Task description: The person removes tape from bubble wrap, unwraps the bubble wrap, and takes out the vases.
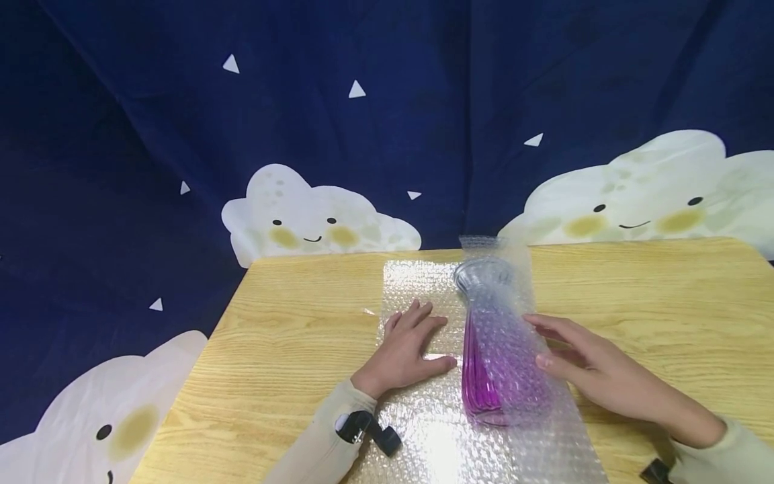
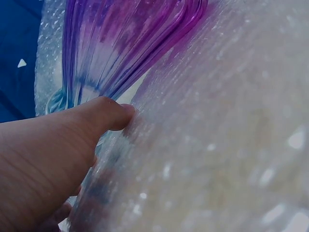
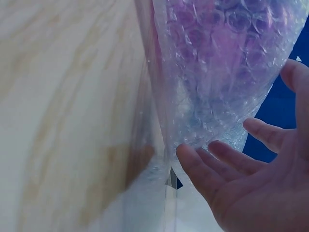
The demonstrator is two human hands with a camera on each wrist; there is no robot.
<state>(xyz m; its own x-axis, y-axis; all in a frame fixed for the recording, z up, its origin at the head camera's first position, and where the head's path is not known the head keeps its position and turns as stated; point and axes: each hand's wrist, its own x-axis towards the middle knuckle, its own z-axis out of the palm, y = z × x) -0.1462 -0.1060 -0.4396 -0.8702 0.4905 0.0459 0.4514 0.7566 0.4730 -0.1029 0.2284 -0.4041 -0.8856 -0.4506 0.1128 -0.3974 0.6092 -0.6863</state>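
Note:
A vase-shaped glass-like object [image 1: 480, 363], purple-pink below and bluish at its narrow neck and flared top, lies on a sheet of bubble wrap [image 1: 417, 282]. A flap of the wrap [image 3: 212, 63] covers its right side. My left hand [image 1: 406, 356] rests on the sheet left of the object, fingers spread, thumb toward it; in the left wrist view the hand [image 2: 63, 145] is beside the object's narrow part [image 2: 111, 53]. My right hand [image 1: 595, 370] touches the flap's right edge with relaxed fingers, and its fingers [image 3: 231, 159] look extended in the right wrist view.
The wooden table [image 1: 290, 323] extends on both sides of the wrap. A small white scrap [image 1: 369, 311] lies left of the sheet. Behind the table hangs a dark blue curtain [image 1: 387, 134] with clouds and white triangles.

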